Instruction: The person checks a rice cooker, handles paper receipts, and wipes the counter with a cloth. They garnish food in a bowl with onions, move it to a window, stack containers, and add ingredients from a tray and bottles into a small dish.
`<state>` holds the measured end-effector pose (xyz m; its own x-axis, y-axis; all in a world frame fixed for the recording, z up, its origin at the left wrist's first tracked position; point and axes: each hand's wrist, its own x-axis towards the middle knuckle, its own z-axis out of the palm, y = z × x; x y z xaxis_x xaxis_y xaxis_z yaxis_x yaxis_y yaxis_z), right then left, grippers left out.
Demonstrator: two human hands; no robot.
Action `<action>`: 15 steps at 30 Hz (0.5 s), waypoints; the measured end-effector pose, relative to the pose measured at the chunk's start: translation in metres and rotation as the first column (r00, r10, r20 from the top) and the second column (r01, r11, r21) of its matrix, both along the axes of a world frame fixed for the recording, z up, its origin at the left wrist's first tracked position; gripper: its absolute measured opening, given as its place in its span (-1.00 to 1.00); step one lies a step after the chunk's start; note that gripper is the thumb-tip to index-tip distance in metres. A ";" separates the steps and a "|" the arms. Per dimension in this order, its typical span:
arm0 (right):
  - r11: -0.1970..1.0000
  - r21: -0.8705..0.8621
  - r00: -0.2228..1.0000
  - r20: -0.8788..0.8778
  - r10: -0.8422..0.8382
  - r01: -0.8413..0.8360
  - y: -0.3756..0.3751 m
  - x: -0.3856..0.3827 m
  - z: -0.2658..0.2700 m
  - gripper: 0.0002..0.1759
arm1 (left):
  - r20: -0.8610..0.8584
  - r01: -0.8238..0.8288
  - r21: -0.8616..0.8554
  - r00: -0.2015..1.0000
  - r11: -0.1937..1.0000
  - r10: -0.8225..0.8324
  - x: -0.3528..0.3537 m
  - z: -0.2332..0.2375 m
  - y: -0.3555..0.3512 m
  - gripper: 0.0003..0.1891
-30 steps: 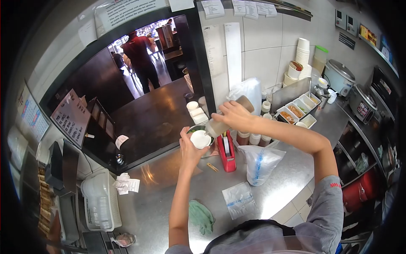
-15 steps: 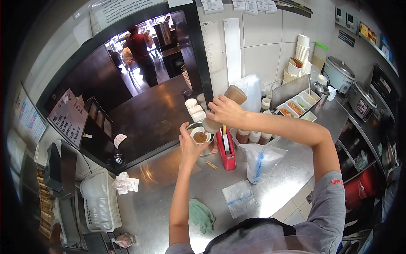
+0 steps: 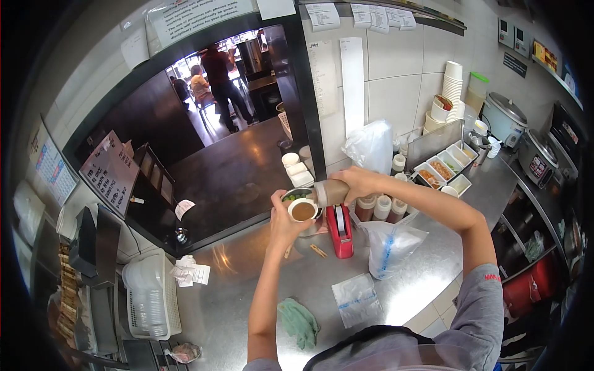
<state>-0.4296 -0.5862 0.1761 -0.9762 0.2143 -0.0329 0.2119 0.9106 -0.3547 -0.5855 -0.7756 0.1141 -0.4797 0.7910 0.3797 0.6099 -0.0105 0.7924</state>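
On the stainless counter point(image 3: 247, 272): clear plastic bag point(image 3: 390, 247), upright, right of the hands; green cloth point(image 3: 298, 321), crumpled, at the near edge; red tape dispenser point(image 3: 341, 230), just below the hands; squeeze bottle point(image 3: 331, 193) of brown sauce, tipped almost level, right hand point(image 3: 359, 182) with grip clamped round its body; left hand point(image 3: 286, 226), grip closed round a small white sauce cup point(image 3: 303, 210), held above the counter at the bottle's nozzle, brown sauce inside; wooden clothespin point(image 3: 319, 250), lying beside the dispenser.
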 end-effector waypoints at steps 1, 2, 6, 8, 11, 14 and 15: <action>0.990 -0.137 0.999 0.018 -0.037 0.039 0.004 0.003 -0.002 -0.22 | 0.022 0.046 0.042 0.999 0.998 -0.047 -0.005 0.002 0.000 -0.08; 0.976 -0.212 0.998 -0.045 -0.052 0.041 0.007 0.008 -0.007 -0.20 | 0.030 0.046 0.035 0.998 0.998 -0.047 -0.010 0.005 0.000 -0.08; 0.846 -0.532 0.984 -0.129 -0.119 0.033 0.019 0.031 -0.026 -0.15 | -0.010 -0.025 0.056 1.000 0.998 0.026 -0.046 0.001 0.006 -0.10; 0.791 -0.611 0.973 -0.172 -0.156 0.018 0.026 0.041 -0.042 -0.15 | -0.042 -0.124 0.043 0.991 0.991 0.126 -0.076 -0.014 0.017 -0.10; 0.792 -0.609 0.962 -0.190 -0.198 0.043 0.029 0.056 -0.054 -0.09 | -0.126 -0.233 0.135 0.960 0.963 0.250 -0.128 -0.060 0.044 -0.11; 0.753 -0.656 0.952 -0.205 -0.228 0.039 0.029 0.066 -0.062 -0.08 | -0.107 -0.340 0.096 0.931 0.935 0.350 -0.167 -0.102 0.067 -0.11; 0.724 -0.689 0.945 -0.215 -0.246 0.032 0.025 0.069 -0.061 -0.10 | -0.101 -0.363 0.072 0.924 0.929 0.369 -0.180 -0.119 0.074 -0.11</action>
<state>-0.3605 -0.5614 0.1150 -0.9264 0.3745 0.0393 0.1138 0.3781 -0.9187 -0.7659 -0.7014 -0.0045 -0.6848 0.5464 0.4823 0.6628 0.1917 0.7239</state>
